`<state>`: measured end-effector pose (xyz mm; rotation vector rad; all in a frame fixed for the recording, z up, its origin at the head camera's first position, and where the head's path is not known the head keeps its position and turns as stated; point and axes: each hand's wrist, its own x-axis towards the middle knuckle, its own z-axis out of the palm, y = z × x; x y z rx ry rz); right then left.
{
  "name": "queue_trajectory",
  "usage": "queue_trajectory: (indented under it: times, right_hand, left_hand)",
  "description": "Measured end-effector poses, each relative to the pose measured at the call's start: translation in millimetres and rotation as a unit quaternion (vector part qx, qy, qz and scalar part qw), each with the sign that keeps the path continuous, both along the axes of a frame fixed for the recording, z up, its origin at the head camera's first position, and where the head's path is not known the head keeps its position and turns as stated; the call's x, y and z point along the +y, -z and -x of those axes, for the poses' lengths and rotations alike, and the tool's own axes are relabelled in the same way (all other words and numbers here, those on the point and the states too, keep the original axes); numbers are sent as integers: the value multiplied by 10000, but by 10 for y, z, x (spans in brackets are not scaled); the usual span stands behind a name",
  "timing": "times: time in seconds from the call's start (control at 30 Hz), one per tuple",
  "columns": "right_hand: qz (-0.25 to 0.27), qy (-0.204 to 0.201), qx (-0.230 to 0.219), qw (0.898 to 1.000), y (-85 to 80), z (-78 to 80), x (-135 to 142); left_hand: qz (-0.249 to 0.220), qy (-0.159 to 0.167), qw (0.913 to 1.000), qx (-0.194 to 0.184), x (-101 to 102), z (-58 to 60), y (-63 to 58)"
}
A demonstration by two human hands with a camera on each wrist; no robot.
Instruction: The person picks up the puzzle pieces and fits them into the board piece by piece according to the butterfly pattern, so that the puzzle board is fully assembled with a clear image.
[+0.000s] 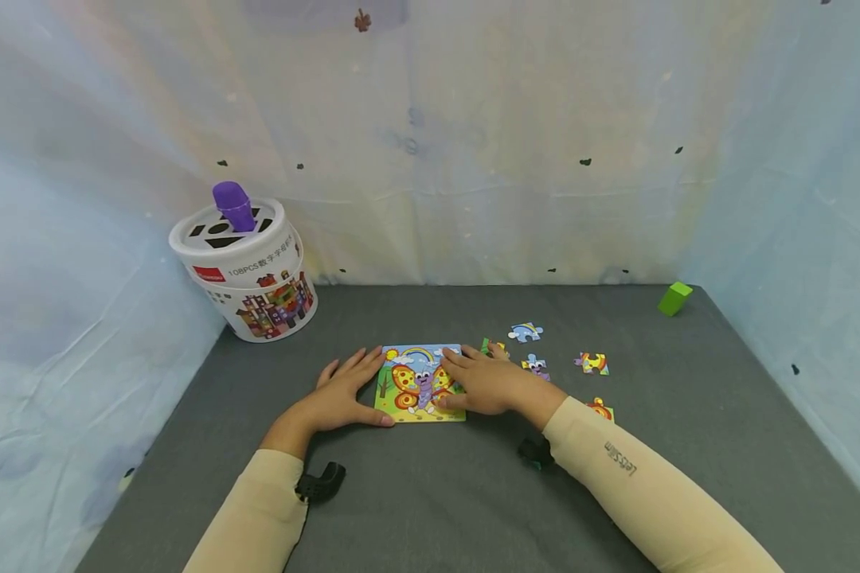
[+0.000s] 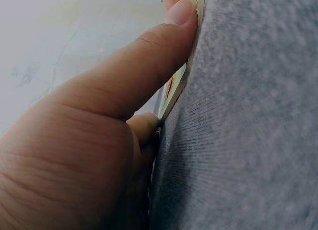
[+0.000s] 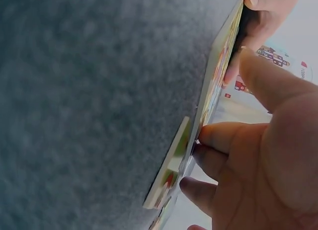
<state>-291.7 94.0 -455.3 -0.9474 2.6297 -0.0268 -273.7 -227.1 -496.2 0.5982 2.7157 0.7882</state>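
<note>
A square butterfly picture board lies flat on the grey cloth in the head view. At its left side is my left hand, fingers spread and thumb along the lower left corner. In the left wrist view the thumb touches the board's thin edge. My right hand covers part of the board's right side, its fingers extended over the picture. The right wrist view shows the right fingertips at the board's edge. A green puzzle piece lies close to that edge.
Several loose puzzle pieces lie to the right, among them a blue one, a purple one and a yellow-red one. A white bucket with a purple block on its lid stands back left. A green block sits back right.
</note>
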Motion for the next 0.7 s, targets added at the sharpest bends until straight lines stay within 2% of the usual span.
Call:
queue_trajectory:
  times: [0.13,0.23,0.33,0.47,0.57,0.63,0.7]
  right_hand:
    - [51,-40,-15,10000,12,23,28]
    - [266,-28,-187,9995,13,45,55]
    - [776,62,-479,9958,6,85,91]
    - [1728,257,-728,9819,-9,165,174]
    - [2569,537,-890,9608,-51,226,258]
    - [3227,740,-1069,9375,-97,264,321]
    - [3906,947,-1265,9069,-154,297,394]
  left_hand:
    - [-33,0,10000,7,9,0,2]
    - [-27,24,10000,6,9,0,7]
    - [-23,26,10000,2,-3,2,19]
    - [-22,8,10000,-12,-20,7,34]
    - [-28,18,10000,-25,-23,11,40]
    - [-15,29,10000,-13,-19,15,39]
    - [-31,40,10000,9,-13,15,32]
